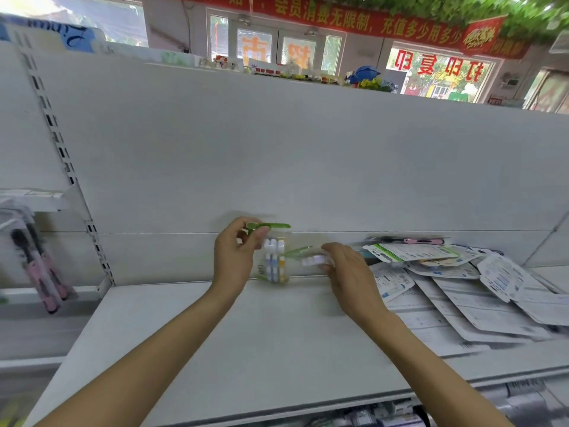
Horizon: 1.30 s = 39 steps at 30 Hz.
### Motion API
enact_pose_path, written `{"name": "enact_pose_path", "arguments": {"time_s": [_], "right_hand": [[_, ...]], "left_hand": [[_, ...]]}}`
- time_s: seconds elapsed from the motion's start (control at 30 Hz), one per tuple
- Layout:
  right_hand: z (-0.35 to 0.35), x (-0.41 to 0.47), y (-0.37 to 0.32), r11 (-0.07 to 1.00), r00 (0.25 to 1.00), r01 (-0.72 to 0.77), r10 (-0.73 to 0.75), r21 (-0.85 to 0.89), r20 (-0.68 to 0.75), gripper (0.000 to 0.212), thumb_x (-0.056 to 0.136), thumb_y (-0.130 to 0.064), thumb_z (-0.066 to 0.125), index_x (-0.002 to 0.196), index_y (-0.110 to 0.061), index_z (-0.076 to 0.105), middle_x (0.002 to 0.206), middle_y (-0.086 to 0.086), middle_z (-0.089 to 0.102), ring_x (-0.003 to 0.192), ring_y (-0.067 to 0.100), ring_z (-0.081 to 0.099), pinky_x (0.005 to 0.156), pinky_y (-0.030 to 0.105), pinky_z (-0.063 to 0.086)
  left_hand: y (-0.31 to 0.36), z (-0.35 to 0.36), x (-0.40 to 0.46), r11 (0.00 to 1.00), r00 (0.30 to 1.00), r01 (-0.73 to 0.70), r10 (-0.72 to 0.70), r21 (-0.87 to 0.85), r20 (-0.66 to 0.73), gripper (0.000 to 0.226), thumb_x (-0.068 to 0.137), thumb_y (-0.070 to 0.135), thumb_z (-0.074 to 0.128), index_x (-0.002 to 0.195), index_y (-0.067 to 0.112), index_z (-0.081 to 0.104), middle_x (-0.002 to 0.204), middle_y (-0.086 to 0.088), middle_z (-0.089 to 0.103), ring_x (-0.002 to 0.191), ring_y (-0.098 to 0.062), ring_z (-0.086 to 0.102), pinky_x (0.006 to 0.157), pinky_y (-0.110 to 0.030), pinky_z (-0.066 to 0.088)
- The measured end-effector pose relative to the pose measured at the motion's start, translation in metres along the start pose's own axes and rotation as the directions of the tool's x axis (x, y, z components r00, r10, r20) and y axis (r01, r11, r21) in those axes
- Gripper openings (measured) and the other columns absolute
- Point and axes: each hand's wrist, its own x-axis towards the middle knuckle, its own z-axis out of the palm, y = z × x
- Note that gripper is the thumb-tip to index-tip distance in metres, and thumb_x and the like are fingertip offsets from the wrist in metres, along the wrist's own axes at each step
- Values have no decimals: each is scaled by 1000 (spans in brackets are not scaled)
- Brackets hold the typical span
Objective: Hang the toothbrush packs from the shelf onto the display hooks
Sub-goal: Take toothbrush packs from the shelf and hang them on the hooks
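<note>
My left hand [235,255] pinches the green header of a clear toothbrush pack [275,257] that hangs upright in front of the white back panel. Its brushes have white, blue and yellow parts. My right hand [348,272] grips a second clear pack with a green top [308,256], tilted sideways just right of the first. A pile of flat toothbrush packs [455,272] lies on the white shelf [246,334] at the right. I cannot see any hook on the back panel near the hands.
Pink and black toothbrush packs [40,266] hang in the neighbouring bay at the left. A slotted upright [61,149] divides the bays. More goods show below the shelf's front edge [400,414]. Shop windows with red lettering lie beyond the panel.
</note>
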Motion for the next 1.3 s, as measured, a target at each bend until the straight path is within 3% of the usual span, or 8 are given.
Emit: {"name": "enact_pose_path", "arguments": {"time_s": [0.17, 0.3, 0.5, 0.63, 0.7, 0.8, 0.93, 1.3], "right_hand": [[-16, -4, -39, 935, 992, -125, 130, 332, 9, 15, 97, -18, 61, 108, -25, 54, 95, -15, 58, 84, 5, 48, 68, 17, 37], [-22, -10, -74, 821, 982, -166, 186, 547, 18, 13, 96, -21, 63, 107, -21, 57, 97, -11, 69, 90, 13, 65, 76, 29, 51], [-12, -20, -115, 512, 953, -244, 282, 824, 107, 17, 94, 1, 61, 109, -5, 55, 105, 9, 71, 103, 20, 68, 89, 28, 53], [4, -29, -129, 434, 922, -313, 354, 845, 160, 19, 96, 0, 58, 112, -9, 54, 111, 6, 72, 107, 17, 68, 89, 26, 54], [5, -32, -133, 414, 903, -337, 397, 846, 166, 20, 95, -1, 60, 111, -11, 54, 111, 5, 72, 107, 16, 68, 86, 23, 54], [8, -39, -138, 449, 880, -398, 432, 800, 196, 22, 91, -3, 67, 107, -14, 57, 106, 4, 73, 102, 17, 70, 84, 28, 55], [14, -51, -154, 545, 883, -432, 420, 719, 212, 24, 90, -1, 66, 105, -20, 68, 98, 1, 76, 95, 18, 72, 83, 37, 58], [-3, -59, -213, 470, 846, -448, 497, 760, 191, 12, 86, -1, 71, 93, -11, 72, 85, 0, 76, 81, 12, 71, 74, 29, 58]], "left_hand": [[36, -34, 0, 999, 996, -49, 49, 13, -79, 13, 88, 21, 73, 83, 10, 69, 75, -17, 62, 60, -15, 47, 43, -24, 46], [45, -68, -5, 996, 994, -79, 82, 46, -72, 15, 85, 29, 75, 77, 18, 69, 68, -2, 61, 61, -11, 43, 56, -34, 45], [22, -119, -18, 988, 998, -69, 69, 139, 1, 43, 76, 62, 67, 77, 19, 67, 74, -15, 59, 66, -20, 43, 64, -37, 40], [8, -141, -26, 972, 989, -47, 12, 230, 150, 38, 85, 63, 51, 88, 29, 67, 82, 7, 67, 82, -18, 60, 75, -50, 53], [5, -145, -38, 982, 967, -30, -18, 184, 255, 38, 88, 62, 45, 97, 31, 66, 94, 10, 70, 94, -12, 64, 85, -41, 51], [2, -147, -55, 987, 919, -51, -14, 155, 394, 28, 95, 48, 52, 102, 23, 63, 99, 11, 70, 97, -6, 64, 85, -28, 46], [2, -142, -66, 985, 860, -60, -29, 159, 509, 7, 96, 20, 62, 91, 22, 67, 91, 8, 70, 91, -13, 66, 86, -36, 49], [20, -209, -87, 995, 901, 99, -98, 21, 423, 8, 94, 9, 62, 88, 14, 63, 93, -2, 75, 80, -14, 70, 67, -32, 56]]}}
